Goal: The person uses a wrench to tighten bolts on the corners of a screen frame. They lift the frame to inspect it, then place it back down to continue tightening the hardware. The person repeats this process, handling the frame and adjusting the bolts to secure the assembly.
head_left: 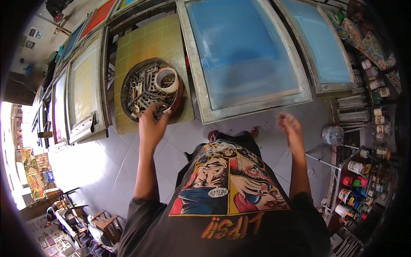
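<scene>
My left hand reaches into the near rim of a round dark tray full of metal parts, its fingers closed on something small that I cannot make out. A roll of pale tape lies in the tray's right side. The tray rests on a yellow gridded board. My right hand hovers empty with loose fingers, just below the lower right corner of a large blue screen-printing frame.
A second blue screen frame stands to the right. More framed screens line the left. A rack of paint jars stands at the right. Chairs sit at the lower left on the grey tiled floor.
</scene>
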Motion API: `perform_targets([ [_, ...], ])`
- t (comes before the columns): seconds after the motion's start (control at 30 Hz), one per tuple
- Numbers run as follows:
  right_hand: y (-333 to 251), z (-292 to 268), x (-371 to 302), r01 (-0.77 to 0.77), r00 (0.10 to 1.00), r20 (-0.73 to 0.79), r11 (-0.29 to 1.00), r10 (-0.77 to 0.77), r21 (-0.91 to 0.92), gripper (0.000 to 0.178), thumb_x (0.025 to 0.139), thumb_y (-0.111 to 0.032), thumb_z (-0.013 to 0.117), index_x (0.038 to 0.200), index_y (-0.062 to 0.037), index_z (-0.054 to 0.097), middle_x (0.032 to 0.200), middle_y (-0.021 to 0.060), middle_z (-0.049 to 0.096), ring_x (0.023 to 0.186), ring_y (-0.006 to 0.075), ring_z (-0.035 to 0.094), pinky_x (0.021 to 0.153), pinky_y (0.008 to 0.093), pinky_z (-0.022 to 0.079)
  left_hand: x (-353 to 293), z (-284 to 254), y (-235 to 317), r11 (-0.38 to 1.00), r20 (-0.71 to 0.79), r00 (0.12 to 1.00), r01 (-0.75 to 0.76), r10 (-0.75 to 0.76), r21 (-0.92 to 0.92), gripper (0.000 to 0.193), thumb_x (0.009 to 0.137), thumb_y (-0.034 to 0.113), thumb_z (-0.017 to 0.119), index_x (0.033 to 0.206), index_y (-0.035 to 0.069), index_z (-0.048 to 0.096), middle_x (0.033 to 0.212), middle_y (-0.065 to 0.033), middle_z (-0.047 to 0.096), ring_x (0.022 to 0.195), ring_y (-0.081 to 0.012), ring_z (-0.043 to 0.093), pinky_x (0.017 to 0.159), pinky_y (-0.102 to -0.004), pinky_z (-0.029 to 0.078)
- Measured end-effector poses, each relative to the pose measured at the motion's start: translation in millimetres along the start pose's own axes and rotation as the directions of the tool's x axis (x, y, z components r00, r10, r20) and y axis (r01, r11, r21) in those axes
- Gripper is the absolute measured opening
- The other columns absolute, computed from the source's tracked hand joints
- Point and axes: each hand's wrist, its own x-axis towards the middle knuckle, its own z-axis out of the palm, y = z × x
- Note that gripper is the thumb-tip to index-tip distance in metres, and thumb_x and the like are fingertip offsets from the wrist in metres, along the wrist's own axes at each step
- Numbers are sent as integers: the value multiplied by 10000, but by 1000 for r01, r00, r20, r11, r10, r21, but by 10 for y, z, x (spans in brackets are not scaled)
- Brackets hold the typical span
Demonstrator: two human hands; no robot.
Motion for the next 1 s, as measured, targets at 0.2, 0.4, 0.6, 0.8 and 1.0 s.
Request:
perform_targets([
  [0.2,-475,-768,495,123,913,-330,934,-238,-334,287,918,-220,556,1139,-38,586,1100,54,601,1011,149,558,835,273,444,-239,650,-90,953,122,991,94,-61,-287,267,818,183,663,966,-37,627,802,-125,657,745,-195,613,714,-299,472],
  [0.4,-516,-1163,1409,115,884,-212,634,-416,-764,581,845,-364,625,1235,46,491,1248,238,510,1177,343,487,991,393,371,-265,1226,-67,969,-23,983,178,-185,-174,310,833,236,637,987,-33,636,904,-201,664,863,-340,640,772,-378,478],
  [0.6,-304,-1107,1918,68,949,-128,584,-288,-809,728,857,-491,558,1294,76,423,1294,275,469,1221,393,440,1007,415,352,-122,1507,35,938,-166,924,328,-344,-113,326,820,281,630,898,-34,661,811,-224,655,809,-381,640,734,-407,487],
  [0.8,-209,-1000,1989,47,957,-158,666,-243,-744,713,880,-491,523,1228,129,464,1230,305,507,1172,414,477,989,427,364,-69,1585,206,894,-148,885,448,-441,22,411,788,366,652,785,-46,648,741,-242,638,751,-397,636,692,-434,486],
  [1.0,-77,-1039,2052,-34,961,-254,861,-112,-508,653,913,-450,488,1211,132,479,1214,311,513,1154,401,497,965,417,382,-31,1786,269,858,-367,806,513,-465,41,490,764,428,673,719,-58,621,668,-250,611,685,-412,617,638,-459,468],
])
